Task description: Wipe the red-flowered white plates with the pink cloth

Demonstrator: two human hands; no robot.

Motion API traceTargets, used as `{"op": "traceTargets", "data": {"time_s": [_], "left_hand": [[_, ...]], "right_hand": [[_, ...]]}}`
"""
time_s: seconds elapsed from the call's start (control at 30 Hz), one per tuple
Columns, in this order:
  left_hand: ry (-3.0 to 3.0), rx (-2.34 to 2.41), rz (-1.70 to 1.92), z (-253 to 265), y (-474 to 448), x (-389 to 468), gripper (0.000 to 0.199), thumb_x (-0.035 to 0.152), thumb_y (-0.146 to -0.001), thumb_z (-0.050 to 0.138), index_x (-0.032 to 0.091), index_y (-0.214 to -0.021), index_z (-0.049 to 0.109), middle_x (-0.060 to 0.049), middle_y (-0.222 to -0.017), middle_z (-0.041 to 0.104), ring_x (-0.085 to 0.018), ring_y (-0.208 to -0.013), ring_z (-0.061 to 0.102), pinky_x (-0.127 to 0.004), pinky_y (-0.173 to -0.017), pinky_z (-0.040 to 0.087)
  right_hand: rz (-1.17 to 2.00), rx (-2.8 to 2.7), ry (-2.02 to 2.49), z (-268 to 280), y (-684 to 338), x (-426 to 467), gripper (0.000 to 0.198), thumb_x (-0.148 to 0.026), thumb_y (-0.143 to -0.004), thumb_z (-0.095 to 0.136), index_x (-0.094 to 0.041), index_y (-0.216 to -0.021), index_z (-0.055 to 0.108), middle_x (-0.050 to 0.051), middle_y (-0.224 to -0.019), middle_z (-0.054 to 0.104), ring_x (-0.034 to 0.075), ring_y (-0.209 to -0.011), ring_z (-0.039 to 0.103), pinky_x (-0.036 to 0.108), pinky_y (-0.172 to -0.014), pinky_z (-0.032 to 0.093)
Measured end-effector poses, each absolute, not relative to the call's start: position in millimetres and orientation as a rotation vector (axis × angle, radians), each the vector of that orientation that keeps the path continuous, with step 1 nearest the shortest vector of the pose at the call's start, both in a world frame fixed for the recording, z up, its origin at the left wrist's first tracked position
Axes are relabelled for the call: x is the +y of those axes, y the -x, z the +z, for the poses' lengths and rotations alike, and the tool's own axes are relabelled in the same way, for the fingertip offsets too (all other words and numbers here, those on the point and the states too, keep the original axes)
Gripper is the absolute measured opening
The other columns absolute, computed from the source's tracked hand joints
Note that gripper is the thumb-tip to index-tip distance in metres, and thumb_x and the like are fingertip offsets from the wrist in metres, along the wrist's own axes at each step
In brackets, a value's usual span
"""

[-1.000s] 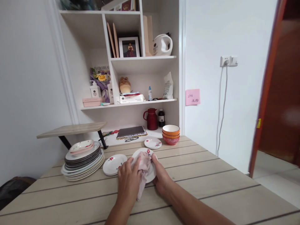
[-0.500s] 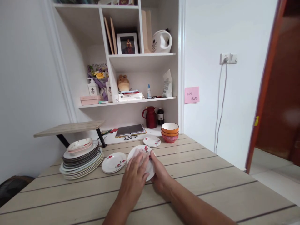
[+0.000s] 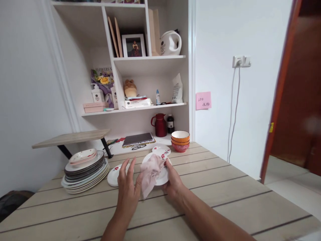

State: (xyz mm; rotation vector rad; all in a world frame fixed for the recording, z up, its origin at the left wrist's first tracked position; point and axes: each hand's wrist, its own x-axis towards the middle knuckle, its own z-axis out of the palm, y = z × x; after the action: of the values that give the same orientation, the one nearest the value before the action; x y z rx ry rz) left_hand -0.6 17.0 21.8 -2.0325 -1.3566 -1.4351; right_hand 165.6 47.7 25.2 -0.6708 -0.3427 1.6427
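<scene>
My right hand [image 3: 174, 183] grips the right edge of a small white plate [image 3: 163, 176] with red flowers, thumb on its upper side. A crumpled pale pink cloth [image 3: 151, 172] lies over the plate's left part and hangs past its near edge. My left hand [image 3: 128, 187] is just left of the cloth with fingers spread; its thumb is close to the cloth, and I cannot tell whether it touches. Behind my left hand sit flowered white plates [image 3: 114, 174], partly hidden. More small flowered plates [image 3: 160, 150] lie beyond the held one.
A tall stack of mixed plates [image 3: 85, 180] stands at the left beside a small raised wooden stand [image 3: 72, 138]. Stacked bowls [image 3: 180, 142] are at the back right. Behind them are a red jug [image 3: 160, 125], a dark bottle [image 3: 170, 124], a laptop [image 3: 137, 139] and glasses [image 3: 138, 147].
My left hand has lifted off the plate and moved left, its fingers spreading. The cloth it covered now shows on the plate. My right hand keeps hold of the plate.
</scene>
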Motion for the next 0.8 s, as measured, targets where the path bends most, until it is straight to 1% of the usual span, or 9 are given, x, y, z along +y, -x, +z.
{"op": "traceTargets", "data": {"time_s": [0.1,0.2,0.27,0.33,0.43,0.53,0.63,0.73,0.8], "left_hand": [[2.052,-1.263,-1.271,21.8,-2.0,15.9,0.052,0.031,-0.095,0.047,0.032,-0.145,0.037,-0.012,-0.147,0.038,-0.028,-0.133,0.041,-0.050,-0.107,0.036],[2.084,-1.149,-1.096,20.0,-7.8,15.2,0.049,0.027,-0.094,0.048,0.035,-0.142,0.043,-0.009,-0.149,0.040,-0.027,-0.136,0.039,-0.048,-0.107,0.034],[2.136,-1.066,-0.954,16.7,-12.0,16.3,0.050,0.023,-0.093,0.049,0.037,-0.142,0.043,-0.005,-0.150,0.042,-0.026,-0.138,0.036,-0.048,-0.109,0.030],[2.203,-0.996,-0.824,12.2,-15.4,18.8,0.054,0.022,-0.092,0.051,0.037,-0.143,0.041,-0.003,-0.150,0.044,-0.025,-0.140,0.035,-0.049,-0.112,0.025],[2.205,-1.089,-0.777,6.4,-17.9,23.0,0.057,0.024,-0.090,0.054,0.033,-0.144,0.040,-0.004,-0.150,0.045,-0.025,-0.139,0.037,-0.051,-0.112,0.024],[2.157,-1.286,-0.804,4.0,-17.0,25.2,0.055,0.022,-0.092,0.050,0.031,-0.145,0.039,-0.005,-0.149,0.046,-0.025,-0.139,0.038,-0.053,-0.111,0.025],[2.172,-1.384,-0.788,3.0,-14.0,26.5,0.055,0.021,-0.093,0.046,0.028,-0.147,0.036,-0.005,-0.149,0.047,-0.024,-0.139,0.038,-0.052,-0.112,0.026],[2.159,-1.473,-0.801,0.5,-11.9,29.0,0.057,0.020,-0.094,0.042,0.020,-0.150,0.031,-0.010,-0.153,0.040,-0.023,-0.141,0.036,-0.049,-0.114,0.026],[2.163,-1.487,-0.825,-1.9,-12.2,30.3,0.057,0.022,-0.095,0.040,0.017,-0.151,0.028,-0.012,-0.155,0.036,-0.023,-0.142,0.034,-0.049,-0.115,0.025]], "right_hand": [[1.664,-0.406,0.720,25.9,-162.1,43.6,0.041,-0.050,-0.089,0.058,-0.018,-0.113,0.067,0.005,-0.099,0.077,0.020,-0.087,0.072,0.030,-0.072,0.056],[1.707,-0.476,0.792,29.5,-157.8,34.9,0.042,-0.052,-0.089,0.056,-0.017,-0.110,0.068,0.005,-0.095,0.077,0.019,-0.080,0.072,0.027,-0.065,0.054],[1.723,-0.530,0.794,31.9,-156.2,29.9,0.043,-0.053,-0.090,0.055,-0.017,-0.109,0.069,0.005,-0.095,0.077,0.017,-0.078,0.071,0.025,-0.063,0.053],[1.731,-0.590,0.756,32.3,-155.9,27.5,0.045,-0.053,-0.089,0.055,-0.016,-0.108,0.069,0.006,-0.098,0.076,0.017,-0.080,0.071,0.024,-0.064,0.052],[1.713,-0.634,0.740,28.0,-156.1,28.9,0.046,-0.055,-0.088,0.057,-0.016,-0.110,0.069,0.007,-0.100,0.076,0.017,-0.081,0.070,0.025,-0.066,0.052],[1.702,-0.670,0.791,20.7,-154.0,31.8,0.049,-0.057,-0.087,0.057,-0.017,-0.113,0.067,0.007,-0.099,0.076,0.018,-0.080,0.070,0.027,-0.067,0.052],[1.700,-0.771,0.800,15.7,-149.8,31.7,0.051,-0.058,-0.086,0.057,-0.018,-0.116,0.067,0.007,-0.099,0.076,0.019,-0.082,0.070,0.028,-0.069,0.052],[1.680,-0.824,0.777,14.3,-146.6,29.4,0.048,-0.055,-0.087,0.058,-0.017,-0.114,0.067,0.008,-0.100,0.076,0.019,-0.083,0.070,0.027,-0.072,0.052],[1.668,-0.804,0.789,14.0,-146.1,29.0,0.047,-0.054,-0.087,0.058,-0.017,-0.113,0.068,0.008,-0.098,0.076,0.019,-0.082,0.070,0.027,-0.073,0.052]]}}
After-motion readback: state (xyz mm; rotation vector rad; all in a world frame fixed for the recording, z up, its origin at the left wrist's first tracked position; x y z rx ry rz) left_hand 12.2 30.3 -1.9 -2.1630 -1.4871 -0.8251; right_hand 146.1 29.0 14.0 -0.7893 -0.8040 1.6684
